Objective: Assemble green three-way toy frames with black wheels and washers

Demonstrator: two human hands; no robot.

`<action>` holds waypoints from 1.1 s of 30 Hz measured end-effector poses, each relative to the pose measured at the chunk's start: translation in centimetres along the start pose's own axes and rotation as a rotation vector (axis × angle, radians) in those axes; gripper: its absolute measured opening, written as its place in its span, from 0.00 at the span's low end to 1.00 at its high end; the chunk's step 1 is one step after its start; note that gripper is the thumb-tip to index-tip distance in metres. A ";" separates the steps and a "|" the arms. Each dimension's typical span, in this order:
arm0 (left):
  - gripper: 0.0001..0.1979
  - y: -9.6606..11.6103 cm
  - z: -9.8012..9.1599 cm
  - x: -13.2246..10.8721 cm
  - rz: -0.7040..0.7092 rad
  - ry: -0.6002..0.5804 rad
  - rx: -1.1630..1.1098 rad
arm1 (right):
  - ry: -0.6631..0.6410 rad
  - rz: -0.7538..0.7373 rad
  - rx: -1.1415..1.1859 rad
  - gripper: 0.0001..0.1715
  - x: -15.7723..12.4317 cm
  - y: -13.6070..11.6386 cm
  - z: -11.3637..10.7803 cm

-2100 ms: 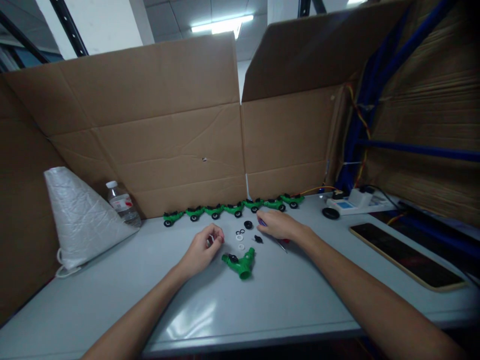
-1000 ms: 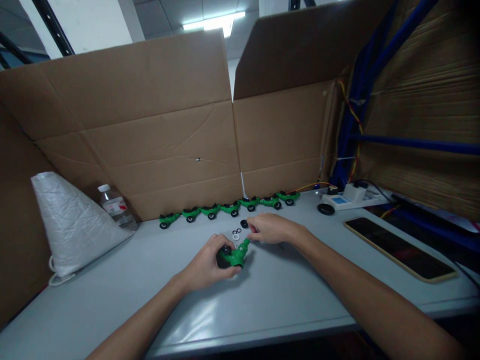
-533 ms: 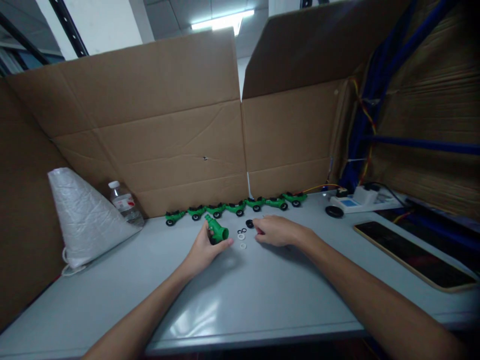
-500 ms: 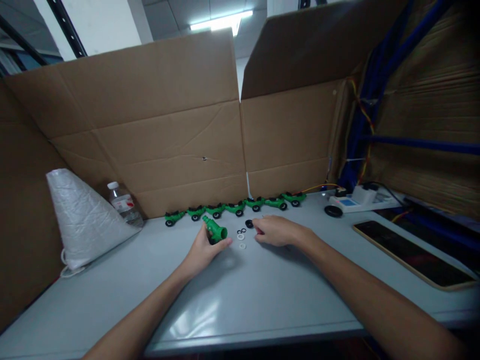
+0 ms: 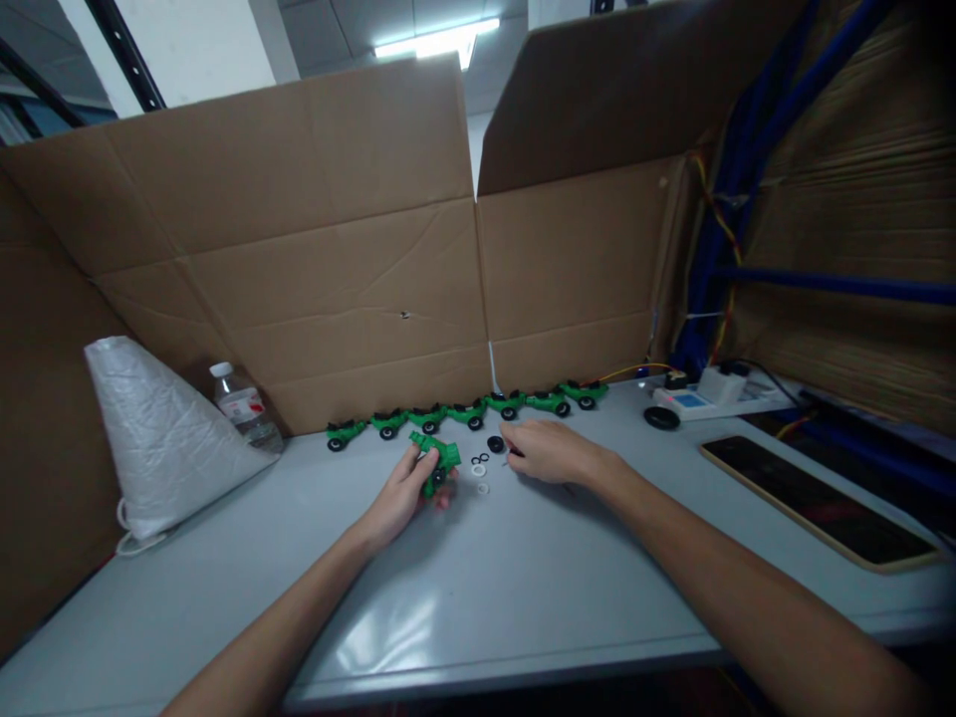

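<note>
My left hand [image 5: 399, 493] grips a green plastic fitting [image 5: 438, 461] just above the grey table [image 5: 523, 588], its fingers curled around it. My right hand [image 5: 545, 450] rests on the table to the right, fingers curled; something dark shows at its fingertips, too small to name. Between the hands lie small white rings [image 5: 479, 470] and black rings [image 5: 479, 459], with a black round cap [image 5: 495, 444] just behind them. A row of several assembled green fittings [image 5: 467, 411] stands along the cardboard wall.
Cardboard walls [image 5: 336, 289] close in the back and left. A white crumpled bag [image 5: 160, 438] and a water bottle [image 5: 240, 405] stand at the left. At the right lie a dark tablet [image 5: 814, 498], a white device with cables [image 5: 706, 391] and a black ring [image 5: 661, 417].
My left hand has picked the green fitting up off the table and turned it in its grip. My right hand has pulled back from the fitting and settled near the small rings.
</note>
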State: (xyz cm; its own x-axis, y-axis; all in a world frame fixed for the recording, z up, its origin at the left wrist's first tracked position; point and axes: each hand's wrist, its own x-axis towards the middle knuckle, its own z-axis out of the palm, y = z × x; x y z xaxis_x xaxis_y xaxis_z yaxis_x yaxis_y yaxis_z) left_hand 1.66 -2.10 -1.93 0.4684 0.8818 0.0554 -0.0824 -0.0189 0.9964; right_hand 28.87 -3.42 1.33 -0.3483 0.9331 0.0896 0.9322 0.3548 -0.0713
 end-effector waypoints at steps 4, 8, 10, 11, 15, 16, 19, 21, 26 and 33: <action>0.20 0.3 0.0 -0.1 0.032 0.010 0.072 | 0.197 -0.011 0.059 0.10 0.2 -0.1 -0.2; 0.19 1.0 0.3 -0.4 0.037 -0.048 0.176 | 0.441 -0.148 0.283 0.10 0.5 -1.2 -0.2; 0.21 1.3 0.5 -0.5 0.050 -0.072 0.170 | 0.539 -0.220 0.489 0.11 0.5 -2.4 0.0; 0.22 1.4 0.5 -0.5 0.058 -0.078 0.160 | 0.566 -0.248 0.607 0.11 0.6 -3.0 0.2; 0.24 1.3 0.2 -0.4 0.085 -0.082 0.103 | 0.518 -0.298 0.975 0.12 0.6 -5.6 1.0; 0.24 1.2 0.1 -0.4 0.085 -0.087 0.091 | 0.504 -0.300 1.027 0.12 0.6 -6.0 1.2; 0.24 1.1 -0.1 -0.4 0.081 -0.110 0.053 | 0.481 -0.301 1.148 0.14 0.7 -6.6 1.7; 0.24 1.1 0.0 -0.4 0.078 -0.117 0.027 | 0.459 -0.280 1.217 0.15 0.9 -6.6 2.1; 0.23 1.4 0.3 -0.5 0.054 -0.095 0.012 | 0.341 -0.212 1.407 0.21 1.3 -6.4 2.9; 0.20 1.8 0.1 -0.5 0.043 -0.037 -0.018 | 0.256 -0.208 1.481 0.24 1.6 -6.0 2.9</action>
State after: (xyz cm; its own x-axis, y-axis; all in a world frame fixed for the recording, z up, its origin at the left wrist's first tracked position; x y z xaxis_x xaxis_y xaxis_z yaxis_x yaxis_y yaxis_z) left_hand 1.31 -2.63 -0.16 0.4964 0.8622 0.1010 -0.1187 -0.0478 0.9918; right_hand 22.42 -3.85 -0.98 -0.2862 0.8807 0.3774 -0.1203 0.3578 -0.9260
